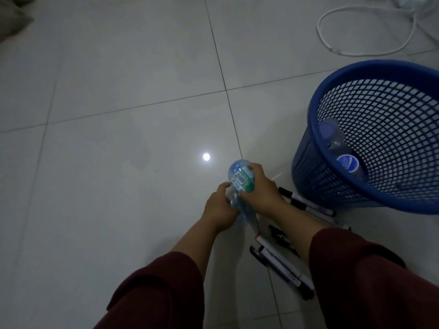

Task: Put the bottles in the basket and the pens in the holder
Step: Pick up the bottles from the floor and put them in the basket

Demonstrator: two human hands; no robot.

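While both hands grip it above the tiled floor, a clear bottle with a green label lies between them: the left hand has its fingers wrapped round the lower part, the right hand clamps its fingers over the label. Just to the right stands a blue basket holding another bottle. Several pens lie on the floor near the basket, partly under the right forearm.

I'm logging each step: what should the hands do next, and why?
Probably carry the green-labelled bottle, gripped by the left hand and the right hand, right to the blue basket; one bottle lies inside already.
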